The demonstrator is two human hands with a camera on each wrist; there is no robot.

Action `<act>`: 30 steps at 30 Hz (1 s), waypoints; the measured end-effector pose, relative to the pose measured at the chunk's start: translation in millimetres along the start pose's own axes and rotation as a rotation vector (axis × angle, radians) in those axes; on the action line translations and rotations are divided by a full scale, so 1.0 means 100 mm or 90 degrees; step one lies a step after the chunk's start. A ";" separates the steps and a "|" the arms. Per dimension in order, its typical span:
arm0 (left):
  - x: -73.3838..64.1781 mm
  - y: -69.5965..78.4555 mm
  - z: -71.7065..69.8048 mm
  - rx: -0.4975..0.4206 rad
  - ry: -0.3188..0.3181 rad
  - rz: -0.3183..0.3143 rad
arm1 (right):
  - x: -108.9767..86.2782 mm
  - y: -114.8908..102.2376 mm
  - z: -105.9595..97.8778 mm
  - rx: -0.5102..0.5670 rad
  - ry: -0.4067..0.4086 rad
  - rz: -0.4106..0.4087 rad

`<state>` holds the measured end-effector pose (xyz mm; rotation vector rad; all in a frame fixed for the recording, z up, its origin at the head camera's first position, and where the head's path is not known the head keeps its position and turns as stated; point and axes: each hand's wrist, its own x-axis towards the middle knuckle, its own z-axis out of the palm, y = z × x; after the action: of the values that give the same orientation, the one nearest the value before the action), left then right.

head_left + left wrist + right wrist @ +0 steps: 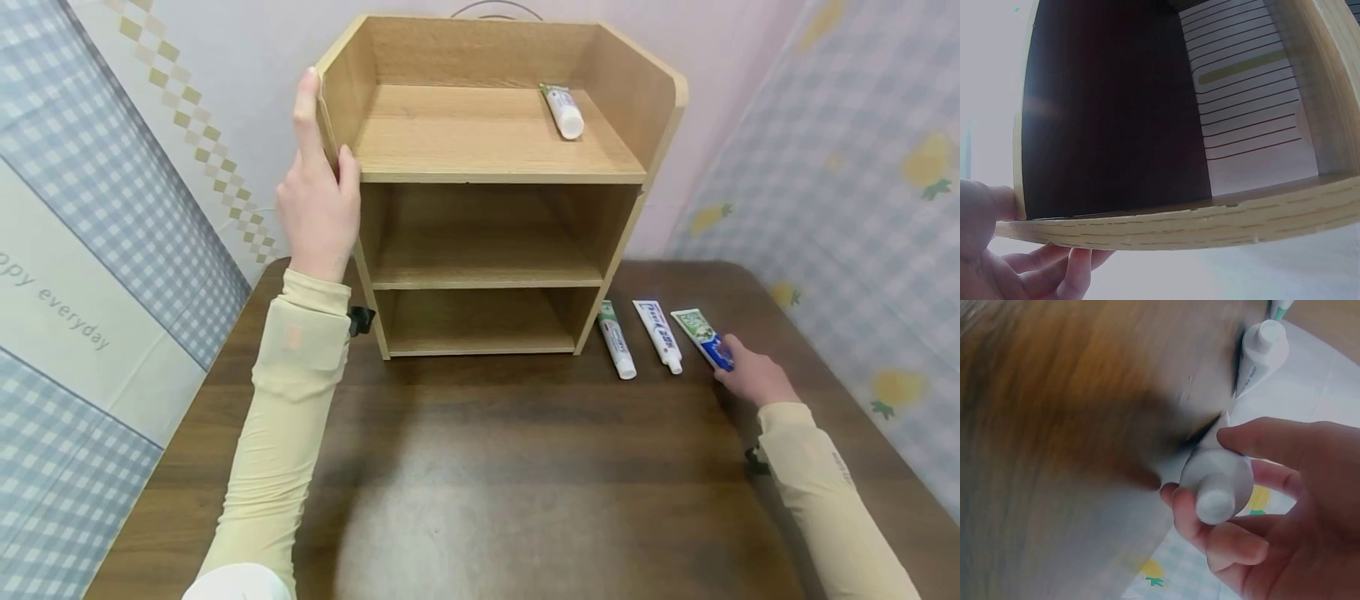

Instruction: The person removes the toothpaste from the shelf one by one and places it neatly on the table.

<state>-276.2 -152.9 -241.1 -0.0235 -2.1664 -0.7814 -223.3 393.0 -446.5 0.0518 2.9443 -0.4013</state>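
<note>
My left hand [318, 208] grips the left side panel of a small wooden shelf [495, 177] near its top. In the left wrist view, the thumb and curled fingers [1075, 275] lie on either side of the panel edge. At the right of the table, my right hand [759, 377] holds a blue and green toothpaste tube [697, 329] near its cap end. The right wrist view shows the thumb and fingers round this tube [1235, 465]. Beside it lie a white and blue toothpaste tube [657, 329] and a white and green one [615, 340].
On the shelf's top tier, a white toothpaste tube [564, 112] lies at the right. Two lower compartments face the front. The shelf stands at the back of a dark wooden table [510, 467]. Patterned curtains [847, 225] hang at the sides.
</note>
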 end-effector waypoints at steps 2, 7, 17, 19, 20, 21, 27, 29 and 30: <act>0.00 0.00 0.00 -0.001 0.001 0.002 | 0.01 -0.01 0.01 -0.004 0.000 0.008; -0.01 0.00 0.01 -0.001 0.002 0.005 | 0.04 -0.01 0.01 -0.007 0.001 0.013; 0.00 0.00 0.05 0.004 0.007 0.018 | 0.13 0.03 0.02 -0.004 0.012 0.001; 0.00 0.00 0.06 0.003 0.005 0.018 | 0.16 0.03 0.03 -0.001 0.015 0.002; 0.00 0.00 0.06 0.001 0.004 0.019 | 0.17 0.03 0.04 0.000 0.016 0.001; 0.00 -0.01 0.07 0.000 0.003 0.020 | 0.18 0.03 0.04 0.000 0.017 0.000; 0.00 -0.02 0.09 -0.006 0.002 0.020 | 0.23 0.03 0.06 -0.006 0.045 -0.021; 0.01 -0.02 0.10 -0.008 0.000 0.022 | 0.25 0.03 0.08 -0.007 0.055 -0.023; 0.01 -0.02 0.10 -0.009 -0.001 0.024 | 0.26 0.04 0.09 -0.007 0.058 -0.023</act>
<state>-283.9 -149.6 -246.3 -0.0710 -2.1564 -0.7752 -247.2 394.8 -460.8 0.0151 3.0417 -0.3971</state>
